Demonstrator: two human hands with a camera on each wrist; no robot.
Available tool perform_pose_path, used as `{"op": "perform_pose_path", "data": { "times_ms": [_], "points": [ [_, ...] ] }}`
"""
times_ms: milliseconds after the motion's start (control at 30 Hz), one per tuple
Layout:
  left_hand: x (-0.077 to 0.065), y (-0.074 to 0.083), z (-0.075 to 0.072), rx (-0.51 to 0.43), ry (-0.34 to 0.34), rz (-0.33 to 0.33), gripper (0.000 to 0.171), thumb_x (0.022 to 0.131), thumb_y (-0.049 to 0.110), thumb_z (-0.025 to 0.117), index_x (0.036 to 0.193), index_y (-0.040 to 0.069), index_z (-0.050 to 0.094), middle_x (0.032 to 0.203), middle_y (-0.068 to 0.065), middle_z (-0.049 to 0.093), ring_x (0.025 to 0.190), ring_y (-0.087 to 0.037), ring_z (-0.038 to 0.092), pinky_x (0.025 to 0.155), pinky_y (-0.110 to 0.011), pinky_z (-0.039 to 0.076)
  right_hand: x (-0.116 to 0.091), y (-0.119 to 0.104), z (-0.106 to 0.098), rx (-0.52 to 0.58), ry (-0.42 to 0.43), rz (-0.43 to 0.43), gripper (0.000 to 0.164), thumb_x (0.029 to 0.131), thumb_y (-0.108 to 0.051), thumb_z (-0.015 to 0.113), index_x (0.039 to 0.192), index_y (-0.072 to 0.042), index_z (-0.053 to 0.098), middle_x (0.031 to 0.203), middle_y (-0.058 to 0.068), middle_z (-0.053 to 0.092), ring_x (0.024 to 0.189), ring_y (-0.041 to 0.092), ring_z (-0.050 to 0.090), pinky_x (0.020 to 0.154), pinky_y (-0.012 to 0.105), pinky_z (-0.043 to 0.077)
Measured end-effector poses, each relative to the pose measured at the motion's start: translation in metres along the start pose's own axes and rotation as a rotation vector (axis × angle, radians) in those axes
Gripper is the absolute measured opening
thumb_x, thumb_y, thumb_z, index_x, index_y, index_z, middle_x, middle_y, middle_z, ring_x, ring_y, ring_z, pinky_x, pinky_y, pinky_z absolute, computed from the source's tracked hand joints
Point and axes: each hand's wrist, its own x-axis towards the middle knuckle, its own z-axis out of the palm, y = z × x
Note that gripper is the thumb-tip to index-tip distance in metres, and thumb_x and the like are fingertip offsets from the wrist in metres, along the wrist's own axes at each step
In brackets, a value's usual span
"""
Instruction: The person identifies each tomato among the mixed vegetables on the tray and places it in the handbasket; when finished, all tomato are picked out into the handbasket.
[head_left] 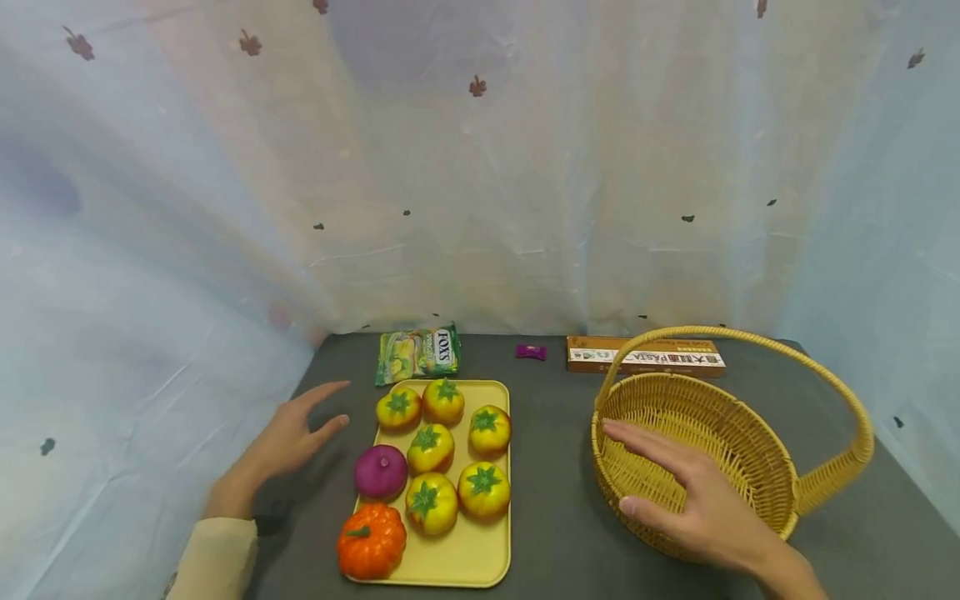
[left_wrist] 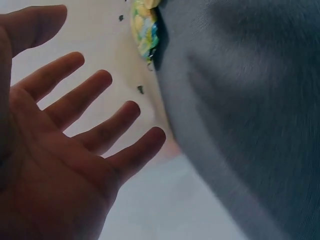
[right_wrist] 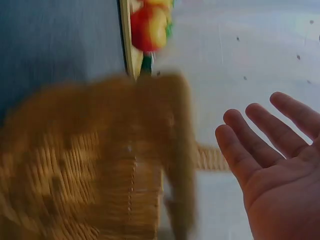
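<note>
Right hand point(head_left: 697, 508), released, near a round yellow wicker basket point(head_left: 738, 446); left hand point(head_left: 288, 435), released, beside a rectangular yellow tray point(head_left: 465, 554); its glossy yellow-red fruits point(head_left: 431, 505) seem unhandled yet.

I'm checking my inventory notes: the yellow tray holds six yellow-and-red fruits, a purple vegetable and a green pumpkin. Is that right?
One thing is wrong: the pumpkin is orange, as the head view shows. The yellow tray does hold six yellow-and-red fruits and a purple vegetable.

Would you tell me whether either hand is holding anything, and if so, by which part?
Nothing is held: the left hand is empty beside the yellow tray, the right hand empty near the wicker basket.
</note>
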Motion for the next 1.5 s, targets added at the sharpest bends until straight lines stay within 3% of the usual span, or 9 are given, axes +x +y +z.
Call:
{"op": "perform_pose_path", "data": {
  "times_ms": [333, 500, 667, 833, 1000, 1333, 1500],
  "points": [
    [0.023, -0.014, 0.035, -0.037, -0.095, -0.056, 0.055, 0.108, 0.024, 0.071, 0.159, 0.008, 0.057, 0.16, -0.023, 0.059, 0.146, -0.052, 0.055, 0.117, -0.073, 0.043, 0.028, -0.006, 0.059, 0.153, -0.135, -0.016, 0.071, 0.098, -0.033, 0.083, 0.162, -0.036, 0.053, 0.16, -0.01, 0.061, 0.145, 0.016, 0.062, 0.115, 0.038, 0.055],
    [0.035, -0.01, 0.04, -0.027, -0.124, -0.071, 0.052, 0.107, 0.023, 0.072, 0.156, 0.011, 0.061, 0.16, -0.025, 0.058, 0.147, -0.053, 0.053, 0.118, -0.075, 0.041, 0.039, -0.011, 0.082, 0.198, -0.172, 0.001, 0.067, 0.099, -0.041, 0.082, 0.16, -0.039, 0.055, 0.159, -0.009, 0.062, 0.145, 0.017, 0.063, 0.117, 0.043, 0.054],
    [0.042, -0.002, 0.041, -0.003, -0.172, -0.071, 0.053, 0.106, 0.024, 0.072, 0.156, 0.011, 0.062, 0.161, -0.028, 0.055, 0.15, -0.059, 0.047, 0.119, -0.079, 0.036, 0.05, -0.018, 0.097, 0.22, -0.22, 0.005, 0.067, 0.099, -0.037, 0.083, 0.16, -0.035, 0.056, 0.159, -0.002, 0.063, 0.146, 0.021, 0.062, 0.118, 0.047, 0.053],
    [0.043, -0.001, 0.043, 0.052, -0.221, -0.068, 0.057, 0.105, 0.027, 0.073, 0.156, 0.008, 0.06, 0.161, -0.033, 0.052, 0.149, -0.068, 0.04, 0.117, -0.084, 0.032, 0.06, -0.021, 0.109, 0.228, -0.242, 0.046, 0.064, 0.099, -0.037, 0.082, 0.157, -0.023, 0.061, 0.157, -0.002, 0.064, 0.145, 0.022, 0.062, 0.118, 0.049, 0.053],
    [0.044, 0.0, 0.042, 0.052, -0.256, -0.085, 0.06, 0.102, 0.027, 0.076, 0.157, 0.008, 0.06, 0.158, -0.032, 0.056, 0.149, -0.068, 0.04, 0.117, -0.084, 0.033, 0.064, -0.018, 0.123, 0.212, -0.272, 0.084, 0.065, 0.098, -0.04, 0.082, 0.155, -0.013, 0.063, 0.155, 0.0, 0.066, 0.145, 0.023, 0.062, 0.121, 0.049, 0.051],
    [0.043, 0.007, 0.035, 0.065, -0.356, -0.199, 0.079, 0.096, 0.036, 0.082, 0.163, 0.009, 0.052, 0.163, -0.032, 0.05, 0.154, -0.07, 0.028, 0.119, -0.085, 0.028, 0.06, -0.014, 0.138, 0.179, -0.276, 0.156, 0.064, 0.094, -0.038, 0.088, 0.15, -0.014, 0.067, 0.151, 0.0, 0.069, 0.141, 0.023, 0.065, 0.117, 0.047, 0.055],
    [0.045, 0.007, 0.038, 0.06, -0.36, -0.204, 0.079, 0.096, 0.035, 0.082, 0.164, 0.009, 0.051, 0.164, -0.032, 0.05, 0.155, -0.069, 0.026, 0.119, -0.085, 0.029, 0.061, -0.013, 0.143, 0.175, -0.253, 0.156, 0.064, 0.092, -0.038, 0.09, 0.149, -0.017, 0.068, 0.149, -0.002, 0.07, 0.138, 0.019, 0.066, 0.115, 0.044, 0.056]
  ]
}}
